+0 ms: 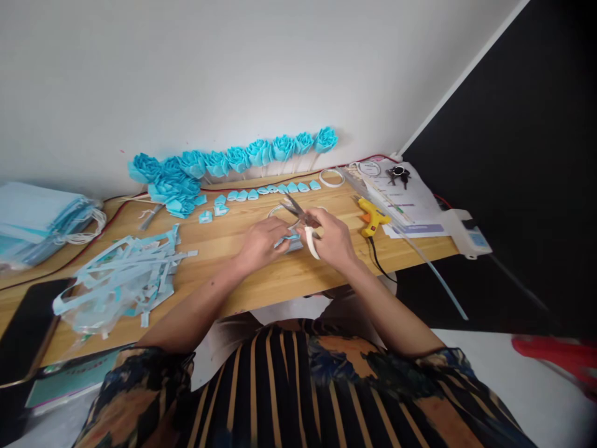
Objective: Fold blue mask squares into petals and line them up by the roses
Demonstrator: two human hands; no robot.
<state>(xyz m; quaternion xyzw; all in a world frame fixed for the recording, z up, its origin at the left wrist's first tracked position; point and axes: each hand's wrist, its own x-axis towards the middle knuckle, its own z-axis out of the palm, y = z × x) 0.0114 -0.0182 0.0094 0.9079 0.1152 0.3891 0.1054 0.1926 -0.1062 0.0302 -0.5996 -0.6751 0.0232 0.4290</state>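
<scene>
My right hand (pixel 330 236) is wrapped round the white-handled scissors (pixel 311 241), whose blades point up and to the left, slightly apart. Beside it, my left hand (pixel 263 243) pinches a small light blue piece (pixel 293 237) near the scissors. Behind my hands, a row of small folded blue pieces (pixel 252 194) lies on the wooden table (pixel 224 239). Several blue flowers (pixel 259 151) on thin sticks lean along the wall, with more flowers (pixel 173 186) heaped at the row's left end. A roll of white tape (pixel 331 178) lies beyond the scissors.
Right of my hands are a yellow glue gun (pixel 373 216) with a black cord, papers (pixel 420 202), keys (pixel 398 176) and a white power strip (pixel 465 233). At left are blue strips (pixel 124 277), a stack of blue sheets (pixel 41 214) and a phone (pixel 28 326).
</scene>
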